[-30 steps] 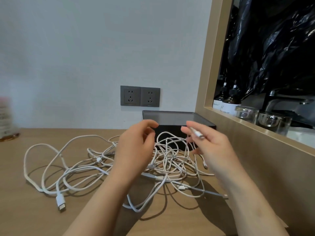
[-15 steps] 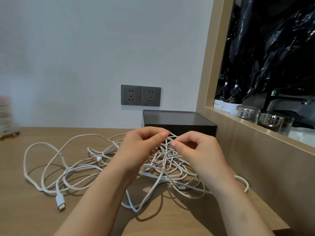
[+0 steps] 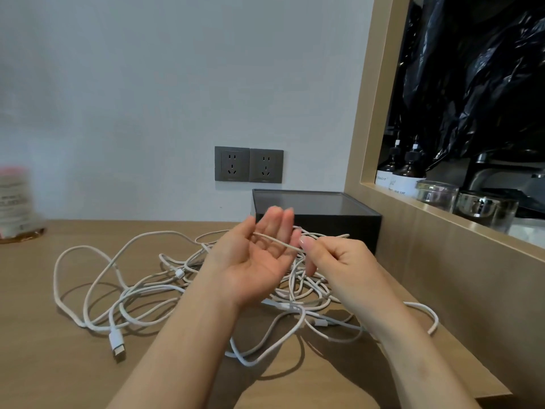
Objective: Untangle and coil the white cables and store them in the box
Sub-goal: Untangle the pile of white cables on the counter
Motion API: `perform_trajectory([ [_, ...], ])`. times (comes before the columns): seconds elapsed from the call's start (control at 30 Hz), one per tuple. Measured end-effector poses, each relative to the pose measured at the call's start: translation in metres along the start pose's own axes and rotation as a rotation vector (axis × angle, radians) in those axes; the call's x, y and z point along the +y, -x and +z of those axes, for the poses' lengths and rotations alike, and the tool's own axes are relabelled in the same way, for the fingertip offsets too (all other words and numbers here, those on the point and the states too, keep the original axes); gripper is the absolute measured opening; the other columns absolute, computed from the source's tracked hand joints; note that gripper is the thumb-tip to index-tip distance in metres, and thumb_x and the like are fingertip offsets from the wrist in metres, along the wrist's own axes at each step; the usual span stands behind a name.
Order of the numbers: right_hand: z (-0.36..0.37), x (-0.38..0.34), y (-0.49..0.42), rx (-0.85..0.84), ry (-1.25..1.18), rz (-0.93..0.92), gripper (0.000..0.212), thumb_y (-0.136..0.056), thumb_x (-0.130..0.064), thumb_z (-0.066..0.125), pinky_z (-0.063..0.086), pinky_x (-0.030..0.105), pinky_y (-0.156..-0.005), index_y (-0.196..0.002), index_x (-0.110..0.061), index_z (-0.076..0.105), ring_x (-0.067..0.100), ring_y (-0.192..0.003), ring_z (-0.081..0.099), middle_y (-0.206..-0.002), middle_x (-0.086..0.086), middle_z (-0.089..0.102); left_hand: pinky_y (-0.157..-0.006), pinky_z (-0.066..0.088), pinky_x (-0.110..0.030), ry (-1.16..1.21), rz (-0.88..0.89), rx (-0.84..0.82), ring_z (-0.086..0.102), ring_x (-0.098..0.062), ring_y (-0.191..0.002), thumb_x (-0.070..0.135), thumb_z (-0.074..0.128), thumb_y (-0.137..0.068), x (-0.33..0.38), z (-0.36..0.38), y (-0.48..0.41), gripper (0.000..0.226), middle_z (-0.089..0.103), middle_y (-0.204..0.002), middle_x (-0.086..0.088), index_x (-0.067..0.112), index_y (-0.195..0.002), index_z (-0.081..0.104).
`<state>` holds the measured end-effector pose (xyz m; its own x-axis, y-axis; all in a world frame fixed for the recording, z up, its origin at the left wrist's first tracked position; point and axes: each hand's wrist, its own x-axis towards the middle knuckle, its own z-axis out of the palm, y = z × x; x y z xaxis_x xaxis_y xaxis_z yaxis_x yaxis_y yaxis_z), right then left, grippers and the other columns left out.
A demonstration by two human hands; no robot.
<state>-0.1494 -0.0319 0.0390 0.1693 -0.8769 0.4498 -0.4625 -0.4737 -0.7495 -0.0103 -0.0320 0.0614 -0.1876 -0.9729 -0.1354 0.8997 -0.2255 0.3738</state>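
While the right hand [image 3: 342,261] pinches one strand [image 3: 274,241] between thumb and forefinger, the left hand [image 3: 253,267] lies flat-fingered, palm up, beneath it.
The strand crosses the left fingers without being gripped. The white cables [image 3: 165,287] lie knotted on the table [image 3: 59,364], sprawling from under both hands out toward nine o'clock, and the dark box [image 3: 324,228] sits just beyond at one o'clock. This looks like the start of a first coil. It would go best by closing the left fingers on the end, then feeding even loops with the right while lifting slowly, so that crossings in the heap slide free instead of tightening.
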Motion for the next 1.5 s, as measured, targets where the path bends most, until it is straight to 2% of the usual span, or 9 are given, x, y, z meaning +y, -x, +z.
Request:
perform_trajectory([
  [0.3,-0.014,0.014,-0.007,0.190,0.363,-0.069,0.024,-0.086,-0.035,0.060,0.035,0.023,-0.061,-0.066,-0.023,0.055,0.003,-0.070,0.046,-0.073,-0.008,0.051,-0.032,0.018,-0.012,-0.169,0.194,0.008,0.021,-0.004,-0.030,0.036,0.036,-0.100,0.015,-0.004,0.000,0.036,0.027,-0.042,0.008,0.017,-0.072,0.045],
  [0.47,-0.048,0.020,-0.005,0.535,-0.090,0.169,0.017,-0.090,-0.027,0.060,0.034,0.028,-0.053,-0.078,-0.016,0.065,0.015,-0.056,0.043,-0.063,0.002,0.052,-0.030,0.013,-0.013,-0.424,0.365,0.029,0.021,-0.004,-0.034,0.038,0.037,-0.100,0.029,-0.009,0.002,0.031,0.032,-0.049,0.006,0.017,-0.082,0.050],
  [0.63,-0.048,0.009,-0.005,0.452,-0.245,0.249,0.019,-0.090,-0.005,0.052,0.040,0.026,-0.046,-0.086,-0.015,0.068,0.013,-0.045,0.044,-0.056,-0.001,0.058,-0.036,0.024,-0.015,-1.056,0.515,0.065,0.029,-0.005,-0.042,0.031,0.036,-0.101,0.019,-0.013,-0.001,0.033,0.044,-0.058,0.003,0.016,-0.084,0.060],
  [0.77,-0.044,0.012,-0.007,0.295,0.057,0.245,0.027,-0.092,-0.010,0.048,0.045,0.029,-0.062,-0.114,-0.023,0.057,0.011,-0.069,0.053,-0.082,-0.006,0.060,-0.052,0.031,-0.020,-1.402,0.688,0.078,0.040,-0.006,-0.053,0.034,0.036,-0.100,0.014,-0.020,-0.006,0.036,0.052,-0.066,0.003,0.019,-0.084,0.065],
  [0.97,-0.027,0.010,-0.001,0.028,0.735,0.138,0.044,-0.093,-0.026,0.053,0.043,0.028,-0.081,-0.131,-0.044,0.040,0.014,-0.099,0.043,-0.107,-0.005,0.035,-0.044,0.030,-0.015,-1.195,0.694,0.105,0.036,-0.002,-0.043,0.030,0.034,-0.102,0.011,-0.017,-0.010,0.036,0.049,-0.063,0.002,0.020,-0.083,0.063],
  [1.23,-0.020,-0.018,0.005,-0.233,0.905,-0.040,0.029,-0.083,-0.057,0.056,-0.006,0.045,-0.113,-0.109,-0.047,0.062,0.018,-0.143,-0.012,-0.156,-0.015,0.003,-0.036,0.021,-0.016,-0.764,0.669,0.192,0.027,-0.005,-0.042,0.032,0.030,-0.103,0.014,-0.017,-0.008,0.030,0.042,-0.061,0.002,0.022,-0.094,0.058],
  [1.33,-0.020,-0.013,0.002,-0.314,0.731,-0.044,0.025,-0.089,-0.051,0.051,0.028,0.031,-0.103,-0.086,-0.032,0.067,0.008,-0.108,0.050,-0.108,-0.010,0.063,-0.036,0.020,-0.016,-0.736,0.628,0.145,0.026,-0.005,-0.041,0.031,0.032,-0.103,0.016,-0.017,-0.006,0.029,0.042,-0.059,0.003,0.021,-0.096,0.059],
  [1.4,-0.023,-0.011,0.003,-0.356,0.537,0.005,0.026,-0.088,-0.049,0.055,0.040,0.021,-0.067,-0.078,-0.027,0.066,0.006,-0.065,0.053,-0.069,-0.004,0.059,-0.035,0.021,-0.016,-0.757,0.597,0.116,0.027,-0.004,-0.041,0.030,0.034,-0.102,0.018,-0.018,-0.005,0.029,0.043,-0.057,0.004,0.018,-0.096,0.060],
  [1.5,-0.035,-0.006,0.003,-0.339,0.363,0.035,0.017,-0.081,-0.048,0.063,0.039,0.018,-0.055,-0.073,-0.033,0.067,0.001,-0.055,0.049,-0.061,-0.009,0.057,-0.035,0.024,-0.015,-0.846,0.581,0.086,0.030,-0.004,-0.041,0.029,0.037,-0.101,0.022,-0.020,-0.006,0.030,0.045,-0.055,0.005,0.015,-0.094,0.062],
])
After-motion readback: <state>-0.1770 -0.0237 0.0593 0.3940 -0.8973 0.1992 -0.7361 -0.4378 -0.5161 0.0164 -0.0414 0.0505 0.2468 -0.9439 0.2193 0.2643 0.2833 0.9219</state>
